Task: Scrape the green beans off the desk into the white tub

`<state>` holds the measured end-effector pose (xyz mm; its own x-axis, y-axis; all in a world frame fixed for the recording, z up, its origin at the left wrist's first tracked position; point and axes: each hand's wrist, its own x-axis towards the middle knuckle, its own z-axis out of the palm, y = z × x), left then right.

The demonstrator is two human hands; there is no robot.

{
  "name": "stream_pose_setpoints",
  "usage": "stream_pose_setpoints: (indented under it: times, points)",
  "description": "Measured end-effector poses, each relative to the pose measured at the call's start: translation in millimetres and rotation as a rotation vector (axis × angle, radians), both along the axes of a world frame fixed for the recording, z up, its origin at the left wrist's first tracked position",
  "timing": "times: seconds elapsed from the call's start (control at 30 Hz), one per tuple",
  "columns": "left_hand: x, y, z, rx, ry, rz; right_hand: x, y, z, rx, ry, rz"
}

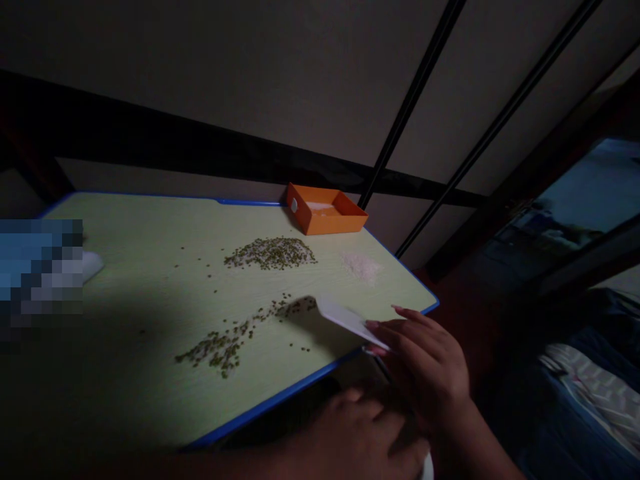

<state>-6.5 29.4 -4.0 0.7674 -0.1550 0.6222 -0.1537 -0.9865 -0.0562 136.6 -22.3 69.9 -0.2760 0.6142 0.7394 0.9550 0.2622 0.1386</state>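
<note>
My right hand (425, 363) pinches a white card (343, 315) at the near right edge of the pale green table (150, 280). The card's far end rests on the tabletop against a trail of small green beans (235, 340). A second heap of green beans (270, 253) lies farther back, with a small patch of white grains (361, 265) to its right. My left hand (360, 433) is just below the table's blue front edge, under the right hand. Its fingers look curled in the dark, and a bit of something white (427, 467) shows beside it.
An orange open box (325, 210) holding something white stands at the table's far right corner. A white object (93, 265) lies at the left beside a blurred patch. Dark rails run along the wall behind. Bedding lies low on the right.
</note>
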Motion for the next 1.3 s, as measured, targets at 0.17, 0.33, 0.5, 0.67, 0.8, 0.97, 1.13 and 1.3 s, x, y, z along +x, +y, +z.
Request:
stream_pose_setpoints:
  times: [0.17,0.33,0.5,0.67,0.8,0.97,1.13,1.3]
  points:
    - [0,-1,0.9,-0.01,0.008,0.001,0,-3,-3.2,-0.004,-0.006,0.036]
    - [0,-2,2.2,-0.026,0.018,0.006,-1,1,-9.9,-0.036,0.032,0.014]
    - [-3,-2,6.9,-0.046,0.059,0.002,-6,12,-6.1,-0.061,0.069,0.04]
    - [-5,-1,12.0,-0.059,0.111,-0.009,-13,21,-1.8,-0.109,0.09,0.106]
    - [-5,-2,10.6,-0.078,0.16,-0.031,-19,21,-2.2,-0.146,0.08,0.159]
    - [-7,-2,13.4,-0.09,0.188,-0.045,-18,17,-0.2,-0.098,0.138,0.172]
    - [-11,0,20.1,-0.104,0.215,-0.062,-7,6,12.2,-0.045,0.078,0.082]
    - [-15,1,24.3,-0.131,0.27,-0.078,8,-4,14.9,-0.09,0.13,0.069]
